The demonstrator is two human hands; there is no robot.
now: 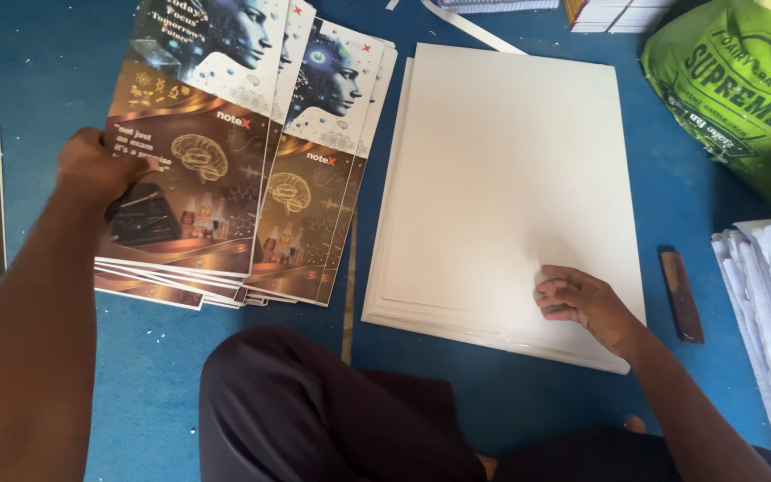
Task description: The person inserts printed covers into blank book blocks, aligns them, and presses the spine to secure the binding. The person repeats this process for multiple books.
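A printed cover sheet (pixel 191 170) is gripped at nine o'clock by the left hand (pixel 100 165), while the right hand (pixel 582 302), fingers curled, pinches the white sheet stack (pixel 501 170), its long axis twelve-to-six

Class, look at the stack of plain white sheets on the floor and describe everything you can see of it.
The stack of white sheets lies flat on the blue floor, right of the printed covers. The sheets are large, blank, rectangular and look like stiff card. Their edges are slightly offset, so layers show along the left and bottom sides. The right hand rests on the top sheet near the lower right corner, fingers curled on its surface.
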